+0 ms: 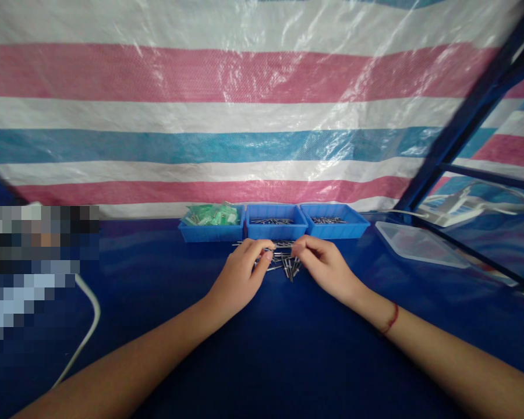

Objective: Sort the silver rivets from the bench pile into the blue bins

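On blue table (262, 361), centre — loose pile of small metal pins (284, 263) just in front of three blue trays. Left hand (240, 276) curled over pile's left edge, fingertips pinched on pin. Right hand (323, 262) likewise, thumb and forefinger closed on pin at right edge; red string on wrist. Left tray (212, 224) holds green pieces; middle tray (275, 222) and right tray (334, 221) hold more metal pins. Clear plastic lid (419, 244) lies right — white cable (89, 320) left. Striped tarp (244, 116) behind.
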A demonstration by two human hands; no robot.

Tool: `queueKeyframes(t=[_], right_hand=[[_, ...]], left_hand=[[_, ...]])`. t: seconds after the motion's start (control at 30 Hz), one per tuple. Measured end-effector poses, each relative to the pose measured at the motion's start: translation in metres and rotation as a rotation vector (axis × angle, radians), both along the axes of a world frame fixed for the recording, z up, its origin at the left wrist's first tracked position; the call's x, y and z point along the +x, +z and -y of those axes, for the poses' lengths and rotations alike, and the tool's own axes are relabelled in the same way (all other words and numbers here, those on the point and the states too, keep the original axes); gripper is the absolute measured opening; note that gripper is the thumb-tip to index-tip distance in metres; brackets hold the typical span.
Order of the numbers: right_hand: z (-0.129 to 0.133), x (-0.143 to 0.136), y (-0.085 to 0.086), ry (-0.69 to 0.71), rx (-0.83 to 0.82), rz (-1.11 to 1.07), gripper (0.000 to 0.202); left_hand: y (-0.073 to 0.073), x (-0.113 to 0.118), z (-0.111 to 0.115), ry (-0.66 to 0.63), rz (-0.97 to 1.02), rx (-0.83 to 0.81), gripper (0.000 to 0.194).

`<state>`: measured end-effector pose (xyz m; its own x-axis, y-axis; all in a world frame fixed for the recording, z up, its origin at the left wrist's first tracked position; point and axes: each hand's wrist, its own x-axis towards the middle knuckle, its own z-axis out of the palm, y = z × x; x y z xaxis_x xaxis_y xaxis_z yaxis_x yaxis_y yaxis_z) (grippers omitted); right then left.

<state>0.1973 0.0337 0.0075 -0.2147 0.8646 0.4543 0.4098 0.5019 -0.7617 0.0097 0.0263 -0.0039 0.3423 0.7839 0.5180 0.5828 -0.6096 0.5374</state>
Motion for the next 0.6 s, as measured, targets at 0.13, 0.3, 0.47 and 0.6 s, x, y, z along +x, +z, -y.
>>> queueKeyframes(t=[0.13, 0.3, 0.47, 0.6], right_hand=[[-0.021, 0.015, 0.000, -0.229, -0.215, -0.434, 0.025], [-0.036, 0.032, 0.006, -0.373, -0.380, -0.796, 0.021], [-0.027, 0.024, 0.009, -0.314, -0.382, -0.748, 0.019], [-0.014, 0.011, 0.004, -0.194, -0.263, -0.429, 0.020]], left_hand=[[-0.001, 0.001, 0.001, 0.056, -0.071, 0.012, 0.024], [-0.005, 0.000, 0.003, 0.100, -0.276, 0.045, 0.015], [-0.006, 0.001, 0.004, 0.088, -0.315, 0.062, 0.012], [-0.004, 0.001, 0.003, 0.094, -0.281, 0.025, 0.016]])
